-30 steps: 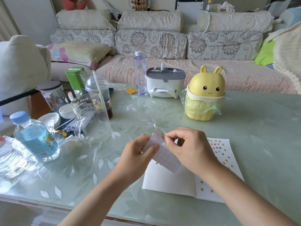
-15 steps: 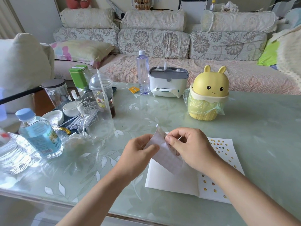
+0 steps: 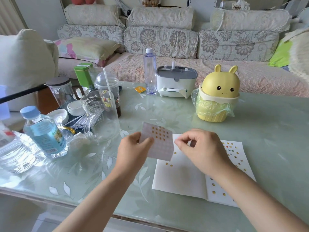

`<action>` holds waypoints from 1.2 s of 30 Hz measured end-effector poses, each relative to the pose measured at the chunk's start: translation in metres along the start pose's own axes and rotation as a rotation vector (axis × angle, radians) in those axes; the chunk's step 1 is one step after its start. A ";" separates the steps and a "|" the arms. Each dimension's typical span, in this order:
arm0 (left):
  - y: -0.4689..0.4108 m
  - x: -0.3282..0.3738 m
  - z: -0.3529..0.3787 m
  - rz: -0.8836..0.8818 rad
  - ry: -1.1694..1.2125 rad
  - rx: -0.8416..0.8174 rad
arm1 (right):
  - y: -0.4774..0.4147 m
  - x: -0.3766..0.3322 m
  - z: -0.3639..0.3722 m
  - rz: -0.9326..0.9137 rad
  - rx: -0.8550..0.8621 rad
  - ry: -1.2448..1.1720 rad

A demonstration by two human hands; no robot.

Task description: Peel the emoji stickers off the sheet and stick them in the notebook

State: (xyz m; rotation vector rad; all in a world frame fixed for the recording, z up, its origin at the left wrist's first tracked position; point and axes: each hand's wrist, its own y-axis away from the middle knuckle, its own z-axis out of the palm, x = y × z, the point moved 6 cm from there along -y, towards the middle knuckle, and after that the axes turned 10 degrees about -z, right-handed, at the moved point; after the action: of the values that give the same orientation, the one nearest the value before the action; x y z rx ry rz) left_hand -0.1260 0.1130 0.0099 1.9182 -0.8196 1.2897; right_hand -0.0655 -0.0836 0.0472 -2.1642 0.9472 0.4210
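White sticker sheet (image 3: 157, 144) gripped in left hand (image 3: 133, 153), above bench (image 3: 259, 128). Right hand (image 3: 202, 149) fingertips pinched over open notebook (image 3: 180, 180); I can't tell if sticker sits inside. My worry: tiny sticker curls onto skin, folds, lands crooked.

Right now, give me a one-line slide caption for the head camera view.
Left hand holds the sticker sheet above the glass table; the curled right hand hovers over the open notebook.
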 end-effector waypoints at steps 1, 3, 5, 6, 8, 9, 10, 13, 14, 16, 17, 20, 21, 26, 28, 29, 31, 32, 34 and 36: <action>-0.003 0.000 -0.006 -0.005 0.013 0.035 | 0.003 -0.003 0.003 -0.112 -0.037 0.179; -0.007 0.001 -0.015 -0.006 0.027 0.070 | 0.015 -0.001 0.018 -0.255 -0.140 0.345; -0.008 0.002 -0.018 -0.010 0.035 0.083 | 0.023 0.005 0.033 -0.293 -0.270 0.412; -0.008 0.002 -0.018 -0.008 0.039 0.085 | 0.026 0.010 0.039 -0.291 -0.335 0.445; -0.006 0.003 -0.016 -0.002 0.055 0.067 | 0.030 0.016 0.044 -0.293 -0.379 0.497; -0.005 0.004 -0.015 -0.003 0.071 0.048 | 0.031 0.018 0.045 -0.265 -0.400 0.500; -0.004 0.004 -0.014 -0.010 0.099 0.023 | 0.031 0.021 0.045 -0.215 -0.448 0.481; 0.001 0.005 -0.007 -0.041 0.215 -0.100 | 0.035 0.017 0.041 -0.188 -0.546 0.411; 0.002 0.005 -0.004 -0.060 0.248 -0.138 | 0.036 0.014 0.039 -0.190 -0.565 0.411; 0.003 0.004 0.001 -0.092 0.291 -0.188 | 0.039 0.015 0.038 -0.196 -0.594 0.428; 0.005 0.004 0.003 -0.104 0.300 -0.209 | 0.040 0.016 0.037 -0.184 -0.609 0.425; 0.008 0.002 0.010 -0.142 0.329 -0.265 | 0.036 0.017 0.030 -0.136 -0.563 0.398; 0.009 0.001 0.012 -0.151 0.336 -0.272 | 0.032 0.014 0.024 -0.149 -0.466 0.373; 0.009 0.002 0.017 -0.152 0.339 -0.225 | 0.013 -0.028 -0.031 -0.224 0.227 0.246; 0.010 0.004 0.018 -0.128 0.329 -0.225 | 0.008 -0.036 -0.040 -0.239 0.321 0.265; 0.011 0.004 0.019 -0.126 0.320 -0.237 | 0.006 -0.037 -0.040 -0.252 0.339 0.259; 0.013 0.003 0.024 -0.126 0.281 -0.284 | 0.004 -0.036 -0.032 -0.309 0.307 0.262; 0.014 0.003 0.027 -0.122 0.257 -0.315 | 0.003 -0.035 -0.024 -0.333 0.263 0.253; 0.019 0.004 0.034 -0.112 0.210 -0.396 | 0.001 -0.028 -0.011 -0.357 0.177 0.224; 0.022 0.004 0.039 -0.092 0.197 -0.446 | 0.000 -0.023 -0.004 -0.374 0.119 0.238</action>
State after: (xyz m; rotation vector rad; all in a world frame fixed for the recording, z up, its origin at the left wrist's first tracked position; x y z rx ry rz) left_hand -0.1220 0.0684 0.0065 1.4366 -0.8259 1.1083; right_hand -0.0806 -0.0749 0.0620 -2.2482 0.6477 -0.0731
